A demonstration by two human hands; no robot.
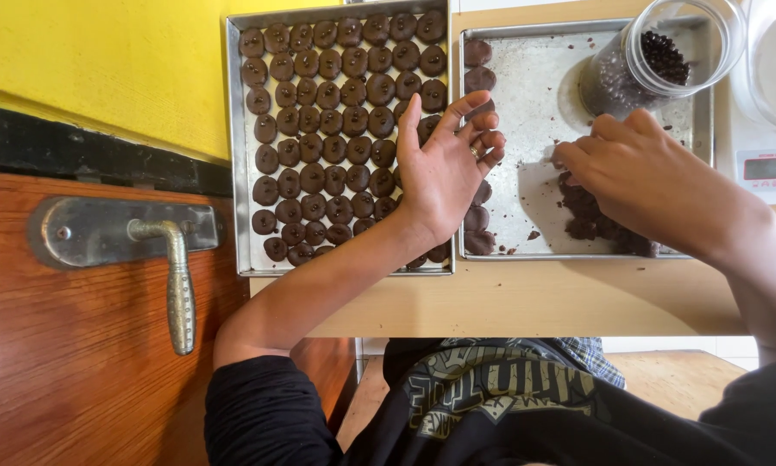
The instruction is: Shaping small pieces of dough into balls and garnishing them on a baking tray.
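The person leans over a pale wooden counter (508, 302) with two metal trays side by side. The left tray (237, 155) is packed row on row with small round chocolate-brown cookie pieces (336, 121), each topped with a dark chip. The left hand (439, 168) hovers over its right edge, palm turned up and fingers (467, 108) spread loose, gripping nothing I can make out.

The right hand (638, 177) is curled over a clump of dark dough (582, 211) lying on the nearly bare right tray (526, 95); whether the fingertips have pinched off a bit I cannot tell, as the back of the hand hides them. A column of shaped pieces (478, 73) runs down that tray's left side. An open glass jar of chocolate chips (655, 52) lies tipped at the tray's far corner, a small kitchen scale (772, 168) just beside it.

To do this well, I'd judge, each pinch should match the finished pieces in bulk, and new ones should sit close to the column without touching.
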